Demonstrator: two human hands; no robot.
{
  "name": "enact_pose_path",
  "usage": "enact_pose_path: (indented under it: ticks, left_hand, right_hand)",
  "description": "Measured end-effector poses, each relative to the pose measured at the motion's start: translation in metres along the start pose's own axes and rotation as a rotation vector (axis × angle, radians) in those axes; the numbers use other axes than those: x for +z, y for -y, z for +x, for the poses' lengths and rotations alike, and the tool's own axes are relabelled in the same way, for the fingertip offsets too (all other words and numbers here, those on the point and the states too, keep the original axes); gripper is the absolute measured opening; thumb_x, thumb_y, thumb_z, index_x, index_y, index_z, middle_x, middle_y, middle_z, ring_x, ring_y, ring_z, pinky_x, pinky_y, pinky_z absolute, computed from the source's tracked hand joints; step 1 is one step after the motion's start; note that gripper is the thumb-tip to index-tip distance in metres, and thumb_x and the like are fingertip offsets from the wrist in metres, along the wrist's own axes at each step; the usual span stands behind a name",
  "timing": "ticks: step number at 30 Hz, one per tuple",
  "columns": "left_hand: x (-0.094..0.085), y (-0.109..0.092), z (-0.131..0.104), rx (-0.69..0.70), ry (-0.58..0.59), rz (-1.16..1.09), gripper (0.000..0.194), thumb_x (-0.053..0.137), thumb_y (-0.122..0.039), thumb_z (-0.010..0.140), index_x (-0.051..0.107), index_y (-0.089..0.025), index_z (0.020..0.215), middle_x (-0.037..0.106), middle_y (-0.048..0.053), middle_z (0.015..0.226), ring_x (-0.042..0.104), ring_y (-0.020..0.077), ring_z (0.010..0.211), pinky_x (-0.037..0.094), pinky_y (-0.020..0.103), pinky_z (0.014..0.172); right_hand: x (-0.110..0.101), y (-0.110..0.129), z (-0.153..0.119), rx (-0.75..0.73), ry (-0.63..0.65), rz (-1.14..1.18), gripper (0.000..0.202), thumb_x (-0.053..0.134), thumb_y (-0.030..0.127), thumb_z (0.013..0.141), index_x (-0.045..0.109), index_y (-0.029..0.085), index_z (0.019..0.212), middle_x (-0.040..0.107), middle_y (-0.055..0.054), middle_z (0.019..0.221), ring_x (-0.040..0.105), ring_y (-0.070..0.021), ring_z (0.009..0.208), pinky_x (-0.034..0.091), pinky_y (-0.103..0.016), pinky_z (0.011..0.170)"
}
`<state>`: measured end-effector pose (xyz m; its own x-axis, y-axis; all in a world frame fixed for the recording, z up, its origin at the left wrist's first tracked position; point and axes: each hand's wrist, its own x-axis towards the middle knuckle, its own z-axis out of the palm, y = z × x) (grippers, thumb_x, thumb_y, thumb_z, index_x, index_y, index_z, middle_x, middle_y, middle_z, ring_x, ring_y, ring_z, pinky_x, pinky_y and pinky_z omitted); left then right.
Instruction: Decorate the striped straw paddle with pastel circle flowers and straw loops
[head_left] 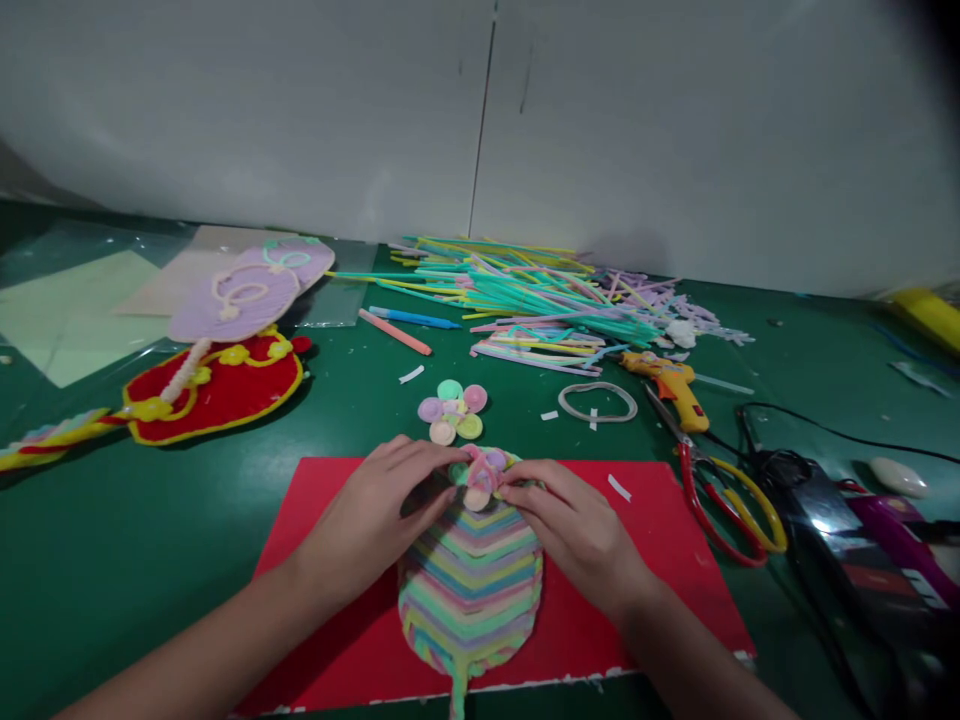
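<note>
A fan-shaped piece (471, 580) made of pastel chevron-striped pipe cleaners lies on a red board (322, 530), its handle toward me. At its far end sits a pipe cleaner flower (478, 497) with coiled petals. My left hand (382, 500) pinches the flower's left side with thumb and forefinger. From the right, my right hand (574, 520) has its fingertips closed on the flower's other edge. A second flower (451, 408) of round coiled petals rests on the green table just beyond the board.
Many loose pipe cleaners (510, 290) lie at the back. To the right are a yellow glue gun (675, 388), scissors (724, 500) and a black device (817, 510) with cords. Finished fans, one red (225, 390) and one purple (232, 300), lie left. Two markers (412, 318) rest behind.
</note>
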<state>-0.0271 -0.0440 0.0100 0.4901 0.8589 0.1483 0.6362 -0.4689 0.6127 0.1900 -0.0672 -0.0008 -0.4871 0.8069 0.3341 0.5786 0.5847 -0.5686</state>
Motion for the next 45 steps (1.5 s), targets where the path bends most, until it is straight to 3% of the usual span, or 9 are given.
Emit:
enact_pose_path:
  ticks: [12,18,22,25,30,37,45]
  left_hand:
    - [-0.002,0.001,-0.007,0.155,-0.071,0.251,0.031,0.047,-0.026,0.082,0.055,-0.022,0.112,0.055,0.009,0.116,0.052,0.0215,0.102,0.045,0.035,0.082]
    - [-0.002,-0.003,-0.009,0.301,0.078,0.275,0.05,0.045,-0.036,0.083,0.037,-0.024,0.131,0.048,0.006,0.13,0.043,0.0217,0.12,0.035,0.039,0.101]
    - [-0.002,-0.001,-0.007,0.28,0.108,0.259,0.05,0.046,-0.038,0.083,0.038,-0.026,0.131,0.05,0.005,0.129,0.045,0.0211,0.12,0.034,0.041,0.102]
    - [-0.002,-0.001,-0.008,0.274,0.102,0.255,0.048,0.047,-0.037,0.083,0.04,-0.027,0.13,0.05,0.005,0.128,0.045,0.0213,0.12,0.034,0.042,0.102]
    - [0.001,-0.003,-0.01,0.265,0.109,0.294,0.045,0.046,-0.034,0.084,0.041,-0.026,0.129,0.049,0.005,0.13,0.044,0.0209,0.12,0.033,0.042,0.103]
    - [0.005,-0.004,-0.01,0.269,0.066,0.267,0.039,0.046,-0.029,0.085,0.047,-0.025,0.124,0.053,0.005,0.126,0.046,0.0202,0.119,0.032,0.042,0.103]
    - [-0.001,-0.004,-0.012,0.191,0.112,0.21,0.051,0.045,-0.033,0.084,0.033,-0.018,0.132,0.046,0.008,0.132,0.042,0.0206,0.122,0.03,0.042,0.105]
  right_hand:
    - [0.003,-0.004,-0.001,0.05,0.013,-0.007,0.027,0.039,0.017,0.088,0.059,0.023,0.105,0.061,-0.006,0.105,0.057,-0.0163,0.098,0.05,-0.029,0.084]
    - [0.0,-0.006,0.001,-0.009,0.003,-0.003,0.028,0.04,0.014,0.086,0.058,0.023,0.106,0.062,-0.007,0.105,0.057,-0.0163,0.1,0.049,-0.031,0.087]
    - [-0.005,-0.006,0.005,0.009,-0.024,-0.033,0.031,0.04,0.01,0.083,0.062,0.023,0.101,0.064,-0.006,0.1,0.059,-0.0158,0.097,0.051,-0.03,0.084]
    - [-0.008,-0.003,0.008,0.019,-0.064,-0.079,0.035,0.041,0.009,0.082,0.059,0.023,0.108,0.063,-0.006,0.105,0.057,-0.0174,0.101,0.05,-0.033,0.086]
    - [-0.006,0.002,0.008,-0.065,0.044,-0.158,0.042,0.048,0.017,0.083,0.048,0.02,0.124,0.056,-0.006,0.121,0.047,-0.0208,0.118,0.043,-0.039,0.097]
    - [-0.003,0.002,0.006,-0.056,0.088,-0.204,0.038,0.042,0.017,0.087,0.047,0.022,0.125,0.056,-0.004,0.122,0.047,-0.017,0.118,0.04,-0.039,0.099]
    - [-0.004,0.004,0.008,0.008,0.069,-0.13,0.034,0.041,0.018,0.088,0.053,0.021,0.119,0.059,-0.003,0.118,0.049,-0.0162,0.116,0.04,-0.037,0.1]
